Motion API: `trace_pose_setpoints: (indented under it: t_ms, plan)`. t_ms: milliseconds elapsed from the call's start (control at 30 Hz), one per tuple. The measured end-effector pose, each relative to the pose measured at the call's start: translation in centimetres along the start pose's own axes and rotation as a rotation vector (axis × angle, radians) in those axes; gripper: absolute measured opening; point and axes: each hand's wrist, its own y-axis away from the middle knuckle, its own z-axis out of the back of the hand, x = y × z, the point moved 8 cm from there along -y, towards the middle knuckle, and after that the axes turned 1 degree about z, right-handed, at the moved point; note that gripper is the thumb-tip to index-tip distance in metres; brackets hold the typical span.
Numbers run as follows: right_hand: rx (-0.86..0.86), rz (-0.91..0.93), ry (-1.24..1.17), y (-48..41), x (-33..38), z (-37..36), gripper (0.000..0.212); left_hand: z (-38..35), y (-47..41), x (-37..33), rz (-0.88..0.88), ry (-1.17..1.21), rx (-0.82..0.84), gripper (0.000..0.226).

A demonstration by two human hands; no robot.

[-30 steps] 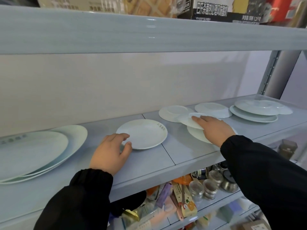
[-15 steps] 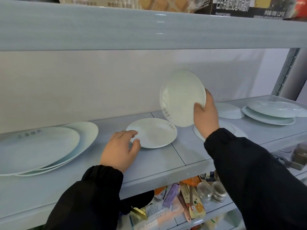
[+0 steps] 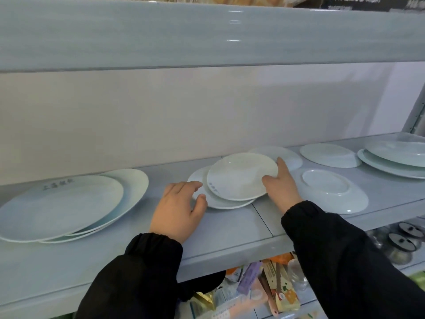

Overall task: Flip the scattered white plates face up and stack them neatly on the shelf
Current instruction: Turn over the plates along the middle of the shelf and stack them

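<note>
A small white plate [image 3: 239,176] lies face up, slightly tilted, on top of another face-up small plate [image 3: 223,203] in the middle of the shelf [image 3: 230,229]. My right hand [image 3: 281,187] grips the upper plate's right rim, thumb on top. Flat on the shelf lies my left hand [image 3: 181,208], with thumb and fingertips touching the lower plate's left rim. A face-down plate [image 3: 333,192] sits just right of my right hand. Behind are two more plates [image 3: 292,157] [image 3: 328,155].
Large oval plates [image 3: 62,206] are stacked at the left. A stack of wide plates [image 3: 395,157] stands at the far right by the shelf post [image 3: 416,116]. An upper shelf board [image 3: 207,35] hangs overhead. Packets and jars [image 3: 264,288] fill the shelf below.
My right hand lifted a face-down plate, turned it over in the air and brought it down leftward onto the middle plate. My left hand stayed at that plate's left rim.
</note>
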Motion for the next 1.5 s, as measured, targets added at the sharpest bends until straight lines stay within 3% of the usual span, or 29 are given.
trace_pose_setpoints:
  t_ms: [133, 333, 600, 800, 1033, 1133, 1367, 1500]
  plan:
    - [0.030, 0.133, 0.168, -0.3, 0.9, -0.7, 0.065, 0.0, 0.0, 0.0, -0.006, -0.002, -0.003, 0.057]
    - [0.067, 0.167, 0.184, 0.1, 1.0, -0.7, 0.050, 0.1, 0.0, 0.0, 0.012, 0.002, 0.006, 0.058]
    - [0.081, 0.177, 0.181, 0.7, 1.4, -0.6, 0.054, 0.4, 0.3, -0.1, 0.027, 0.006, 0.002, 0.059]
    - [0.088, 0.208, 0.194, 0.3, 1.0, -0.9, 0.046, 0.5, 0.3, 0.2, 0.035, 0.008, -0.005, 0.042]
    - [0.061, 0.209, 0.175, 0.4, 1.1, -0.6, 0.043, 0.5, 0.4, 0.1, 0.053, 0.018, 0.011, 0.044]
    - [0.066, 0.218, 0.192, 0.9, 1.3, -0.3, 0.044, 0.6, 0.4, 0.1, 0.056, 0.025, 0.010, 0.035]
    - [0.056, 0.432, 0.411, 3.4, 1.9, 4.2, 0.039, 0.9, 0.6, -0.3, 0.030, 0.037, 0.013, 0.031]
    - [0.027, 0.409, 0.496, 3.7, 1.2, 9.4, 0.042, 0.7, 0.5, -1.9, -0.046, 0.015, 0.022, 0.043]
